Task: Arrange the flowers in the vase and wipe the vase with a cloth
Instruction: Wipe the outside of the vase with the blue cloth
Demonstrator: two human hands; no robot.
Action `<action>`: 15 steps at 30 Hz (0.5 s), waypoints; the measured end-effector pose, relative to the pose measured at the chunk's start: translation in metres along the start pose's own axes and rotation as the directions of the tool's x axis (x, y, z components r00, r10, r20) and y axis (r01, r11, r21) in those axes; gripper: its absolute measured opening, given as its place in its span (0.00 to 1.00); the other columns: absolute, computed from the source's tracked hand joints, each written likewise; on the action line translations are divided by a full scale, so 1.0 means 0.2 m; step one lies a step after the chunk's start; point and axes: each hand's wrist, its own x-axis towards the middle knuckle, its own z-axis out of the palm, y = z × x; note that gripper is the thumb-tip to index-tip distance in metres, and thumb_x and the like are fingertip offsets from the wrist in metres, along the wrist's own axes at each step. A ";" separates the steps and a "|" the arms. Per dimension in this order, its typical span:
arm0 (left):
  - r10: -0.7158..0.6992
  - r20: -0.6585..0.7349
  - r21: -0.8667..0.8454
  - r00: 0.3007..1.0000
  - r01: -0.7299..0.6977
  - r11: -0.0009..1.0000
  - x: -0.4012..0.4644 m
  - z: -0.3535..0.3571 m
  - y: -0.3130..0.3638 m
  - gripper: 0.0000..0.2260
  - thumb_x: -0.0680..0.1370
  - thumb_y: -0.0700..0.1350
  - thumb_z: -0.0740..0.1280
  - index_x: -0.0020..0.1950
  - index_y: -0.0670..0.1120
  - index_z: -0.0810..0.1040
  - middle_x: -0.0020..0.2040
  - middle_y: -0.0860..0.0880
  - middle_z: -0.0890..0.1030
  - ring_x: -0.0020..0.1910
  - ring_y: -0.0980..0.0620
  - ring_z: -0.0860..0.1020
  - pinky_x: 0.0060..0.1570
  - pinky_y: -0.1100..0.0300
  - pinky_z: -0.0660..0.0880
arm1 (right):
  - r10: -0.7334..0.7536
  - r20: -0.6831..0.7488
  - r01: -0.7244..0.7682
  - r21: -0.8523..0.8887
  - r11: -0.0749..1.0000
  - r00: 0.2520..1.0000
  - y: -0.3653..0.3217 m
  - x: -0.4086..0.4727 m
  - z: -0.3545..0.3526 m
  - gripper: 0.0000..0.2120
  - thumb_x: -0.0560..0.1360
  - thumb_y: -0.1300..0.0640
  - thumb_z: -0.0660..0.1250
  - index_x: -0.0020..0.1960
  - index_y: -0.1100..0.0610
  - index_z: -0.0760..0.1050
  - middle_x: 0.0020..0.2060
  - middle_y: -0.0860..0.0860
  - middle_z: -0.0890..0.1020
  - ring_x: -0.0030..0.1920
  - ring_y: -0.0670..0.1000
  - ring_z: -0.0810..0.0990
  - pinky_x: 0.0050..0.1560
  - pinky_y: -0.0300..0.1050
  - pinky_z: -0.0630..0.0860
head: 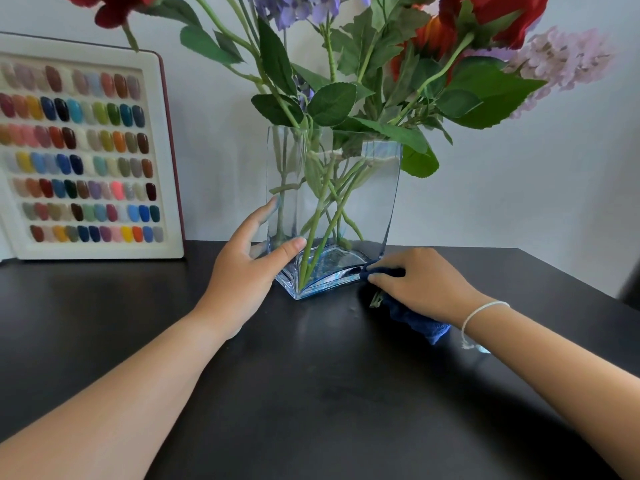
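Note:
A clear rectangular glass vase [374, 202] stands on the black table, holding several flowers [346, 98] with green stems, red, purple and lilac blooms. My left hand [246, 268] rests against the vase's lower left side, thumb on the front face and fingers along the left wall. My right hand [422, 282] presses a dark blue cloth [419, 322] against the vase's lower right corner near the base; most of the cloth is hidden under the hand.
A white framed board of coloured nail samples [86, 150] leans against the wall at the left. The black table [311, 393] extends toward me, its right edge running diagonally at the far right. A white wall is behind.

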 end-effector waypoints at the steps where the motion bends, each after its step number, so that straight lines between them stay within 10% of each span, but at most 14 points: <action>1: 0.000 0.002 0.004 1.000 0.000 1.000 0.00 0.00 0.00 0.23 0.68 0.55 0.70 0.58 0.72 0.66 0.37 0.86 0.66 0.47 0.72 0.73 0.43 0.73 0.74 | -0.002 -0.005 0.002 0.005 1.000 1.000 0.00 0.00 0.00 0.09 0.73 0.50 0.64 0.48 0.49 0.82 0.42 0.50 0.84 0.43 0.50 0.79 0.45 0.43 0.74; 8: 0.005 0.015 -0.031 1.000 -0.005 1.000 -0.01 0.00 0.01 0.28 0.62 0.60 0.69 0.60 0.71 0.67 0.51 0.77 0.65 0.65 0.52 0.72 0.63 0.50 0.72 | 0.023 -0.014 -0.023 0.000 1.000 1.000 -0.02 0.01 0.02 0.09 0.72 0.55 0.65 0.48 0.47 0.82 0.36 0.47 0.81 0.40 0.48 0.78 0.42 0.41 0.73; 15: 0.002 0.000 -0.038 1.000 -0.002 0.999 -0.01 0.00 0.02 0.25 0.67 0.55 0.70 0.61 0.69 0.67 0.51 0.75 0.65 0.64 0.51 0.73 0.62 0.48 0.73 | 0.004 -0.036 -0.008 -0.125 0.992 0.999 -0.08 -0.01 0.05 0.11 0.71 0.54 0.62 0.47 0.48 0.82 0.40 0.49 0.82 0.42 0.52 0.79 0.40 0.44 0.76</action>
